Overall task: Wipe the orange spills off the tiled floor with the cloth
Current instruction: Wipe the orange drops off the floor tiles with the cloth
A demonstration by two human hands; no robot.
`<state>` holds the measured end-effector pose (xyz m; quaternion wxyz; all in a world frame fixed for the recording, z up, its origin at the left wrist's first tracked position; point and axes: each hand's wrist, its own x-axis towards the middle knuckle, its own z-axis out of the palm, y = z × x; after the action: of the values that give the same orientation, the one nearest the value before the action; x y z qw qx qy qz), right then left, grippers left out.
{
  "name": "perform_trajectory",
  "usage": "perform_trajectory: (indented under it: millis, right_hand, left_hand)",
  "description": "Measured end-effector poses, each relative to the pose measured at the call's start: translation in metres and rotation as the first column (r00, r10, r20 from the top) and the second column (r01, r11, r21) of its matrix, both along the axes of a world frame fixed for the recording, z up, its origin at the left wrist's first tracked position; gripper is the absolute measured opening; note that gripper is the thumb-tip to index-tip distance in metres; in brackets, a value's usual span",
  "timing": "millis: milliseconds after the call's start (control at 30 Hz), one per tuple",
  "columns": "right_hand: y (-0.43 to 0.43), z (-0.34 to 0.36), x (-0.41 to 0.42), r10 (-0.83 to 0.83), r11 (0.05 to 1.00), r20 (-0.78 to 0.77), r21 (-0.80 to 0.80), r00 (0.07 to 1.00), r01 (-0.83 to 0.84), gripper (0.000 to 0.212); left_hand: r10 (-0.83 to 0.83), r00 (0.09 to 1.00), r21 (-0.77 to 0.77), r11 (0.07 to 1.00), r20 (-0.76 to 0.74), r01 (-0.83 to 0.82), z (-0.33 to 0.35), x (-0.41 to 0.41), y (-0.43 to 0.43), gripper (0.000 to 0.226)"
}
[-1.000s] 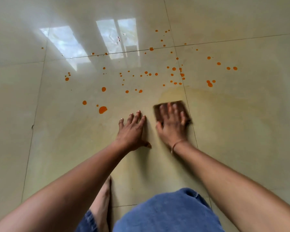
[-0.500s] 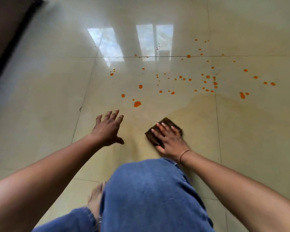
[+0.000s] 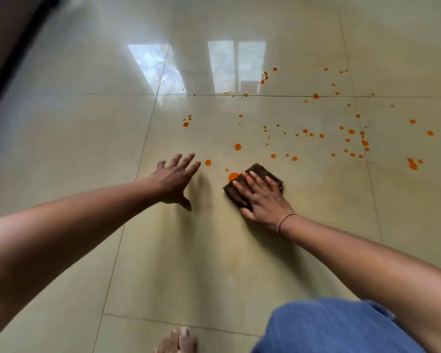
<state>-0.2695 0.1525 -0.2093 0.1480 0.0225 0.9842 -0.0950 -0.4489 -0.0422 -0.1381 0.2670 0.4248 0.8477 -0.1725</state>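
A folded dark brown cloth point(image 3: 259, 171) lies flat on the glossy beige tiled floor point(image 3: 214, 263). My right hand point(image 3: 264, 197) presses down on it with straight, spread fingers. The cloth's left corner touches a large orange drop point(image 3: 232, 177). Several more orange drops point(image 3: 313, 135) are scattered on the tiles beyond and to the right, up to a pair of bigger blots point(image 3: 413, 164). My left hand point(image 3: 176, 180) is spread open left of the cloth, fingers near a single orange drop point(image 3: 208, 162); whether it touches the floor is unclear.
My knee in blue denim point(image 3: 336, 327) fills the lower right and my bare toes point(image 3: 178, 340) show at the bottom edge. A dark baseboard or furniture edge point(image 3: 13, 52) runs along the upper left. Window light point(image 3: 236, 64) reflects off the far tiles.
The cloth under my right hand has slid forward and left to the large orange drop. My left hand has moved forward near a drop. The view has shifted and my knee dropped low.
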Motion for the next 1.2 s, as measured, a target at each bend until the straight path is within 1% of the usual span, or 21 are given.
perform_trajectory:
  millis: [67, 100, 200, 300, 333, 367, 400, 467, 500, 533, 633, 700, 833, 900, 967, 1033, 1133, 1200]
  right_hand:
    - [-0.011, 0.0, -0.004, -0.034, 0.999, -0.047, 0.006, 0.998, 0.035, 0.076]
    - [-0.015, 0.001, 0.005, -0.005, 1.0, -0.06, -0.009, 0.998, 0.005, 0.074]
    - [-0.009, 0.003, 0.038, 0.221, 0.975, -0.072, 0.002, 0.972, -0.222, 0.068]
    - [0.01, -0.001, 0.005, 0.339, 0.941, -0.094, 0.043, 0.936, -0.337, 0.065]
    - [0.006, -0.003, -0.017, 0.315, 0.949, -0.08, 0.049, 0.946, -0.312, 0.065]
    - [-0.004, -0.004, -0.041, 0.235, 0.972, -0.069, 0.032, 0.97, -0.233, 0.067]
    - [-0.018, -0.007, -0.07, 0.119, 0.993, -0.05, 0.012, 0.992, -0.119, 0.071]
    - [-0.048, -0.011, -0.106, -0.089, 0.995, -0.035, 0.035, 0.995, 0.09, 0.075]
    - [-0.061, -0.01, -0.108, -0.134, 0.99, -0.037, 0.044, 0.99, 0.136, 0.073]
    - [-0.069, -0.009, -0.097, -0.131, 0.99, -0.048, 0.043, 0.99, 0.133, 0.071]
    - [-0.072, 0.001, -0.041, -0.024, 0.999, -0.067, 0.044, 0.997, 0.027, 0.07]
    - [-0.068, 0.005, -0.025, -0.023, 0.998, -0.053, 0.06, 0.998, 0.026, 0.071]
    - [-0.059, -0.001, -0.069, -0.033, 0.995, -0.035, 0.09, 0.999, 0.036, 0.07]
    - [-0.055, -0.007, -0.109, -0.098, 0.988, -0.039, 0.116, 0.994, 0.102, 0.07]
    - [-0.055, -0.014, -0.139, -0.18, 0.975, -0.085, 0.12, 0.98, 0.19, 0.07]
    - [-0.068, -0.015, -0.128, -0.2, 0.973, -0.105, 0.096, 0.974, 0.21, 0.07]
    - [-0.087, -0.001, -0.063, -0.066, 0.996, -0.101, 0.046, 0.993, 0.071, 0.072]
    - [-0.075, -0.003, -0.054, -0.007, 0.998, -0.107, 0.055, 0.994, 0.013, 0.074]
  left_hand:
    - [0.081, 0.996, 0.046, 0.996, 0.028, -0.083, -0.009, -0.021, -0.008, 0.142]
    - [0.119, 0.992, 0.065, 0.99, 0.048, -0.122, -0.012, -0.029, -0.012, 0.147]
    - [0.209, 0.97, 0.076, 0.973, 0.123, -0.219, -0.021, -0.047, -0.023, 0.156]
    - [0.247, 0.954, 0.033, 0.966, 0.167, -0.256, -0.032, -0.061, -0.028, 0.159]
    - [0.254, 0.949, 0.028, 0.964, 0.187, -0.263, -0.037, -0.063, -0.028, 0.16]
    - [0.26, 0.944, 0.028, 0.962, 0.204, -0.271, -0.041, -0.063, -0.028, 0.16]
    - [0.264, 0.94, 0.033, 0.96, 0.215, -0.277, -0.046, -0.064, -0.028, 0.16]
    - [0.271, 0.936, 0.029, 0.958, 0.222, -0.285, -0.05, -0.065, -0.029, 0.161]
    - [0.278, 0.933, 0.03, 0.956, 0.23, -0.292, -0.052, -0.065, -0.029, 0.161]
    - [0.284, 0.928, 0.03, 0.954, 0.241, -0.3, -0.052, -0.064, -0.029, 0.162]
    - [0.284, 0.918, 0.024, 0.953, 0.276, -0.302, -0.047, -0.064, -0.028, 0.161]
    - [0.306, 0.904, 0.009, 0.946, 0.299, -0.323, -0.043, -0.062, -0.027, 0.16]
    - [0.33, 0.891, -0.031, 0.941, 0.31, -0.338, -0.038, -0.063, -0.02, 0.161]
    - [0.325, 0.898, -0.028, 0.943, 0.296, -0.332, -0.042, -0.064, -0.018, 0.162]
    - [0.32, 0.903, -0.012, 0.944, 0.285, -0.331, -0.045, -0.065, -0.019, 0.162]
    - [0.309, 0.91, 0.001, 0.947, 0.278, -0.322, -0.043, -0.065, -0.021, 0.161]
    - [0.31, 0.909, -0.006, 0.947, 0.278, -0.322, -0.038, -0.064, -0.021, 0.161]
    - [0.321, 0.906, 0.003, 0.942, 0.276, -0.335, -0.039, -0.064, -0.02, 0.161]
